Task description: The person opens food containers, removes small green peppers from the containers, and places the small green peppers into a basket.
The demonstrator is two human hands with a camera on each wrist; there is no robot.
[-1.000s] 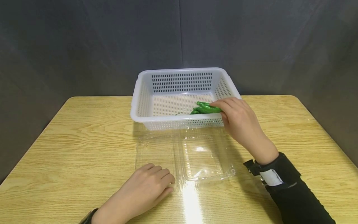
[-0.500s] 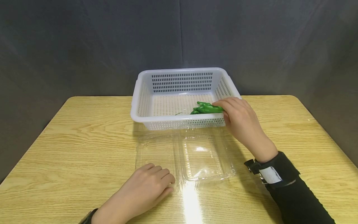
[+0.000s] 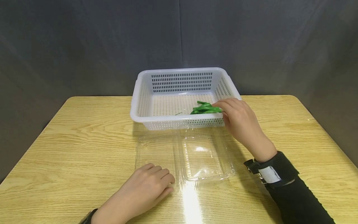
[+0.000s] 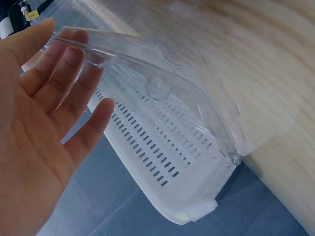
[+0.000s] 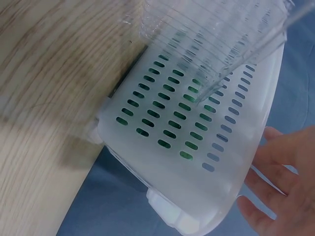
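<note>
My left hand (image 3: 151,183) holds the near edge of an opened clear plastic clamshell container (image 3: 201,158), thumb on one side of the edge and fingers on the other; the container's rim (image 4: 147,64) crosses the fingers in the left wrist view. Over the front right of a white basket (image 3: 139,96) reaches my right hand (image 3: 240,118), its fingertips right at several green peppers (image 3: 205,109). From the right wrist, the fingers (image 5: 268,184) pass behind the basket's rim and their tips are hidden; whether they grip a pepper I cannot tell.
The basket stands at the back of a wooden table (image 3: 84,140), just behind the clamshell. A thin green stem (image 3: 179,113) lies in it. Beyond the table's far edge hangs a dark grey backdrop (image 3: 112,46). Peppers show green through the basket's slots (image 5: 189,108).
By my right fingers the peppers have shifted: one large pepper at the fingertips has given way to several thinner ones lying lower. The right hand moved very slightly; the left hand and clamshell stayed put.
</note>
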